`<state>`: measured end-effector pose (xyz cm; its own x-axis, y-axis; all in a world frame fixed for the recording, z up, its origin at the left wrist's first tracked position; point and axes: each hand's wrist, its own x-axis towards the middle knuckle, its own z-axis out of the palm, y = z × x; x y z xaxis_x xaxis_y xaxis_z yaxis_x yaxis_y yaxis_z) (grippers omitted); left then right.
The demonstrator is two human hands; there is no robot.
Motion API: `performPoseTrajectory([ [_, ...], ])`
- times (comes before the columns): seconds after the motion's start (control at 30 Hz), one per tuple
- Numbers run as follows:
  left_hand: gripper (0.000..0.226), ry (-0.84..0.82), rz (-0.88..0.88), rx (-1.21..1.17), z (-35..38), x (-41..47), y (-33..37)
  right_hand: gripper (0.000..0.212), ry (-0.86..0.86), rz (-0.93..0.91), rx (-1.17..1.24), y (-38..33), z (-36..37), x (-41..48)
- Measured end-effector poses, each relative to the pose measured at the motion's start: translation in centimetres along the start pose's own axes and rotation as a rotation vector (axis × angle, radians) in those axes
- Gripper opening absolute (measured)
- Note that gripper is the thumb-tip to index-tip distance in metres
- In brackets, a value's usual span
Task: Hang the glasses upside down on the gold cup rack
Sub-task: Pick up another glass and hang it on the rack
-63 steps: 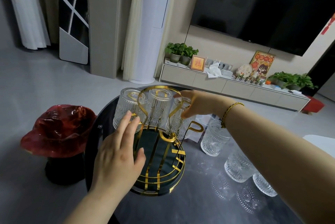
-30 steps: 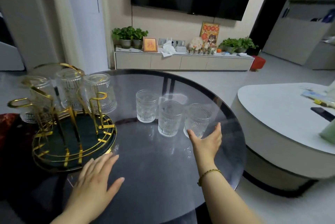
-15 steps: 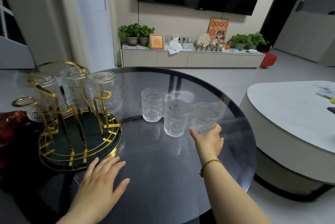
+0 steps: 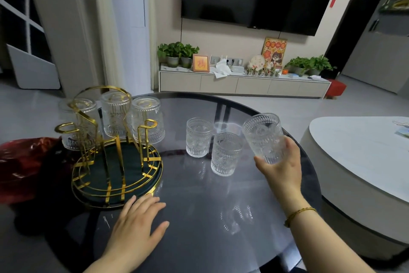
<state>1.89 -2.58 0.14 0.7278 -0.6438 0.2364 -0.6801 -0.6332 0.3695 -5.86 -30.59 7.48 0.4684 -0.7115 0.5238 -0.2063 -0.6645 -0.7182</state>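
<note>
Glass (image 4: 263, 137), seemingly empty, in right hand (image 4: 282, 167)

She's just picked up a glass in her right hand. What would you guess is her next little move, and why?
Probably turning the glass mouth-down while carrying it left to the gold rack. The right hand holds it upright and lifted off the table, three glasses already hang inverted there, and the empty gold loop facing her looks nearest. The left hand rests flat beside the rack's base.
</note>
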Motion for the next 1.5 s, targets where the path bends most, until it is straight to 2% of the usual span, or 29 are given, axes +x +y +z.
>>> performPoseTrajectory([
  [0.1, 0.037, 0.093, 0.011, -0.036, -1.2, -0.2, 0.1, 0.074, -0.124, -0.132, -0.048, -2.5, -1.5, 2.0],
  [0.23, 0.024, 0.336, 0.034, -0.058, -4.9, -0.2, 0.0, 0.081, -0.334, -0.289, -0.143, -6.6, -2.3, 4.0],
  [0.33, 0.043, 0.458, 0.029, -0.113, -8.3, -0.2, -0.2, 0.082, -0.452, -0.373, -0.154, -9.9, -2.3, 5.0],
  [0.47, 0.047, 0.588, 0.024, -0.117, -11.8, 0.2, -1.0, 0.081, -0.631, -0.466, -0.223, -14.1, -2.0, 5.9],
  [0.7, 0.056, 0.446, 0.043, -0.023, -11.5, 2.3, -3.2, 0.071, -0.901, -0.529, -0.327, -20.7, -0.9, 6.6],
  [0.83, 0.052, 0.48, 0.046, -0.025, -11.5, 2.7, -3.3, 0.064, -0.955, -0.615, -0.464, -24.0, 0.7, 6.9],
  [1.0, 0.057, 0.454, 0.067, -0.053, -11.3, 2.3, -3.6, 0.066, -1.013, -0.693, -0.572, -27.1, 3.4, 7.1],
  [1.27, 0.058, 0.455, 0.081, -0.059, -11.1, 2.4, -3.8, 0.07, -1.137, -0.692, -0.635, -27.6, 6.8, 5.5],
  [1.5, 0.055, 0.486, 0.05, -0.124, -11.4, 2.3, -3.4, 0.081, -1.211, -0.592, -0.611, -25.3, 9.0, 3.7],
])
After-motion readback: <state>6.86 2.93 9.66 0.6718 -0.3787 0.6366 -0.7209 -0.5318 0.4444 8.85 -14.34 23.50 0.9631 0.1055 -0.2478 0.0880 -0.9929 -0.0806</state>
